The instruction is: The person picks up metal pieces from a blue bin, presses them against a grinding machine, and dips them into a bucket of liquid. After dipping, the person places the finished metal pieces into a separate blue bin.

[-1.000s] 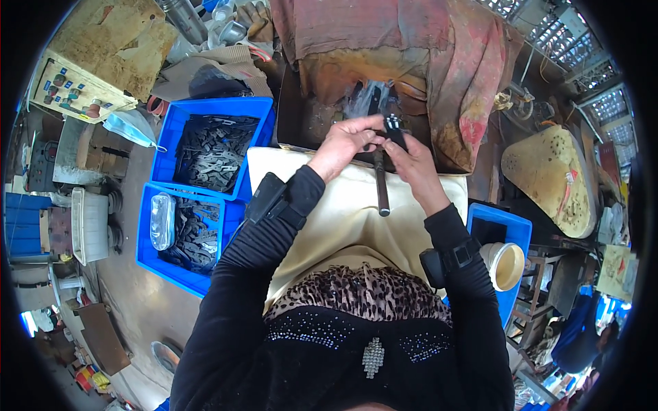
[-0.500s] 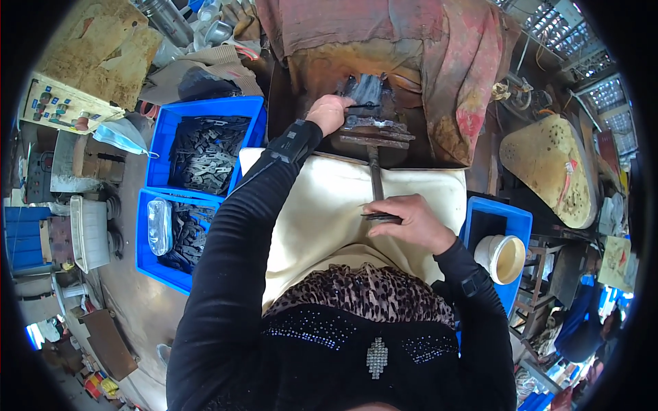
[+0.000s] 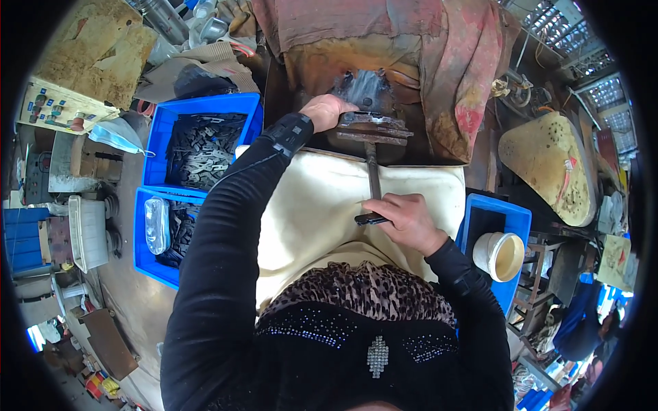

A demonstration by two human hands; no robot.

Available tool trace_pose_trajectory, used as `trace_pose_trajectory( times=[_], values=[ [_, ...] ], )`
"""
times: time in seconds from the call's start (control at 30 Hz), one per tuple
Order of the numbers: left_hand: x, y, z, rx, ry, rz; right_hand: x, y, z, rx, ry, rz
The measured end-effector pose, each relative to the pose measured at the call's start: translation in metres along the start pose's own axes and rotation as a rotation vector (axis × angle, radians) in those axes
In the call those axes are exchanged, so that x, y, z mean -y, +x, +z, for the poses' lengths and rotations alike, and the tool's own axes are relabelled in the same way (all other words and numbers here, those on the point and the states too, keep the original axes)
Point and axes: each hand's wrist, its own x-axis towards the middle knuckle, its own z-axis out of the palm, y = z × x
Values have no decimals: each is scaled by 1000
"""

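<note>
We count three blue bins [image 3: 159,154]: two at left, one far and one near, both with many dark metal pieces [image 3: 205,147]; one at right with one cream tub [image 3: 488,255]. One T-shaped metal tool [image 3: 373,168] lies mid-scene, crosshead far. Left hand [image 3: 325,111]: at the crosshead's left end; we cannot tell its opening or grip. Right hand [image 3: 409,220]: curled narrow, holding a small dark piece [image 3: 371,218] by the tool's near end; hand-to-tool contact unclear.
</note>
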Motion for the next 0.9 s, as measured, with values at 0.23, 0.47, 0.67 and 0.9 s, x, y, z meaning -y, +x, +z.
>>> trace_pose_trajectory(
  times=[0.23,0.47,0.67,0.9],
  values=[
    [-10,-4,-10,61,134,-16,3,-2,5,-81,-160,-76],
    [12,-3,6,-61,96,116,10,-2,8,-135,-193,-101],
    [0,-14,-11,-37,210,125,9,-1,8,-153,-182,-87],
    [-10,-49,-17,-393,248,18,12,14,-8,-194,-162,-85]
  ],
)
